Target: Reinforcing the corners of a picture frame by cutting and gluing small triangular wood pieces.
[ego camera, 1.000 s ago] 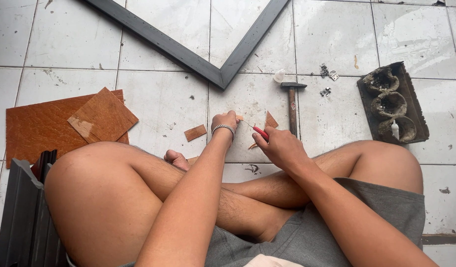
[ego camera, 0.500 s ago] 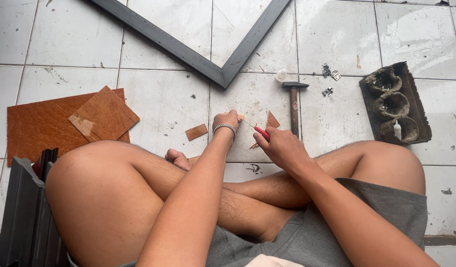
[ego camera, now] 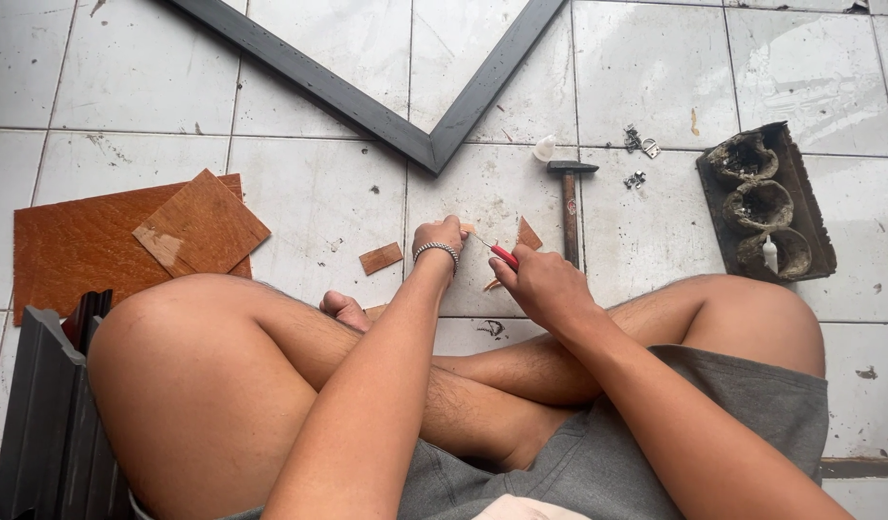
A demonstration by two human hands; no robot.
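While the person sits cross-legged on the white tiled floor (ego camera: 319,193), its glossy squares scuffed and divided by dark grout lines, the objects read from left to right as follows. At the lower left edge of the view stands a stack of dark grey ribbed profiles (ego camera: 49,414), upright beside the knee. Above it, toward the left edge of the floor, lies a large brown board (ego camera: 68,250) of matt, grainy sheet, with a smaller square brown panel (ego camera: 201,223) resting tilted on its upper right corner. A small rectangular brown offcut (ego camera: 380,258) lies alone on bare tile, just left of the hands. Across the top of the floor runs a dark grey frame (ego camera: 367,101), two straight bars meeting in a mitred V corner; open tile remains between that corner and the hands. The left hand (ego camera: 440,236), a beaded bracelet at its wrist, presses down on a thin brown strip (ego camera: 468,229), fingers closed together over it. The right hand (ego camera: 545,284) is clamped around a red-handled cutter (ego camera: 501,254), whose tip points toward the strip. A further brown chip (ego camera: 528,234) lies just beyond the knuckles. Beside it lies a hammer (ego camera: 569,207), wooden handle toward the person, dark metal head away. Small metal fittings (ego camera: 641,144) are scattered near the head. Near the right edge sits a dark, crusted tray (ego camera: 800,207) with three round hollows; the nearest holds a small white bottle (ego camera: 770,252).
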